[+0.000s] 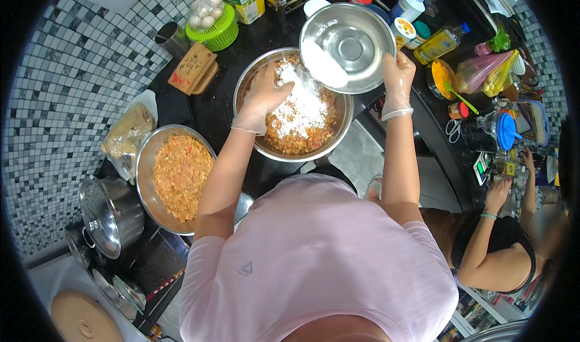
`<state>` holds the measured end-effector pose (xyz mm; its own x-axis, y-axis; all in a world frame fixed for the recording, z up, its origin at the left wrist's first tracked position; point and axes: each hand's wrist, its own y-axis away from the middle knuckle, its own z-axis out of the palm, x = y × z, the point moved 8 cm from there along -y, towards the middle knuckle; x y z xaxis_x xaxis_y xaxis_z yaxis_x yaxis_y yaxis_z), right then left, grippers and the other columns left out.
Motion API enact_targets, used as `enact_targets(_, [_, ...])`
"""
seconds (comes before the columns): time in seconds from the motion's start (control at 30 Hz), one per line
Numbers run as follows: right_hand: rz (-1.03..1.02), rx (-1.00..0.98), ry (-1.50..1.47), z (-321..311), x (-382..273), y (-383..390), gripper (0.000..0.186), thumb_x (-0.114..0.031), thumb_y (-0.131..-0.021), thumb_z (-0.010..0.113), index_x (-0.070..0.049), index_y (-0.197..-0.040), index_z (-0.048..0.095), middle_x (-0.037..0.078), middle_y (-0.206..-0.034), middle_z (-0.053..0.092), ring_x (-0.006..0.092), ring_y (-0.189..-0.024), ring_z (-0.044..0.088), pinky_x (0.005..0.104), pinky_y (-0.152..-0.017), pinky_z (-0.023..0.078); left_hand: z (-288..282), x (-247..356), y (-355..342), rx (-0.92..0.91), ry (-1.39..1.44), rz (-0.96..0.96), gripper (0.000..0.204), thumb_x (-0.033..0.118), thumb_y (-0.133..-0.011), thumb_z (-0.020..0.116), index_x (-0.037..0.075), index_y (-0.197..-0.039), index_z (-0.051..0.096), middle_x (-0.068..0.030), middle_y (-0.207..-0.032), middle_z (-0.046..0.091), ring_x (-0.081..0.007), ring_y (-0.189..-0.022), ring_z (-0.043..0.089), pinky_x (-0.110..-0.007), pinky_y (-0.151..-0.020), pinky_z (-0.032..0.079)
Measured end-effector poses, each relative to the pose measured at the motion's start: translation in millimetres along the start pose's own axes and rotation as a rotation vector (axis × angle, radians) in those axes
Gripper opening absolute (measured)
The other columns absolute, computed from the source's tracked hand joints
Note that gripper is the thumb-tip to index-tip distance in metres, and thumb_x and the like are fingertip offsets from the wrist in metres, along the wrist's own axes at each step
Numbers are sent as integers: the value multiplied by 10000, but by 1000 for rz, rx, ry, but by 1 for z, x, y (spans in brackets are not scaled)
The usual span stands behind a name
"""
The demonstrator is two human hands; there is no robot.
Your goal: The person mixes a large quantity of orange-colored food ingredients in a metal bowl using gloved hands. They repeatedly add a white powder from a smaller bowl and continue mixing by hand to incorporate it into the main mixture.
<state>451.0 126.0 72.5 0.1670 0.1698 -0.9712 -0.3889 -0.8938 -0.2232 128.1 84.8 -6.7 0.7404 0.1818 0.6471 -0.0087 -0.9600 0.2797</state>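
My right hand (397, 76), in a clear glove, grips the rim of a steel bowl (353, 46). That bowl is tilted over a larger mixing bowl (345, 121), and some white powder (323, 67) still lies along its lower left side. More white powder (299, 103) is heaped on the orange-brown chopped mixture (296, 141) in the mixing bowl. My left hand (264, 94), also gloved, rests at the mixing bowl's left inner side, on the mixture beside the powder. Its thumb stands apart from the fingers, and it holds nothing that I can see.
Left of me stands a second bowl of orange mixture (181, 179), near a lidded steel pot (112, 215). A wooden block (192, 69) and a green basket of eggs (214, 31) are behind. Bottles (444, 43) line the right counter; another person (495, 239) works there.
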Motion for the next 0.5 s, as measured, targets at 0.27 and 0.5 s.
enact_targets(0.27, [610, 23, -155, -34, 80, 2, 75, -35, -716, 575, -100, -708, 536, -26, -687, 521, 81, -585, 485, 230, -504, 358, 10, 35, -26, -128, -153, -17, 1052, 653, -658, 720, 141, -1475, 300, -246, -1490, 282, -424, -1365, 308, -459, -1096, 324])
enact_targets(0.5, [610, 235, -206, -64, 127, 10, 65, -52, -720, 578, -91, -689, 536, -16, -603, 507, 93, -479, 449, 241, -449, 349, 17, 31, -40, -94, -390, 82, 933, 505, -678, 770, 123, -1434, 377, -226, -1462, 342, -415, -1316, 389, -424, -1080, 358])
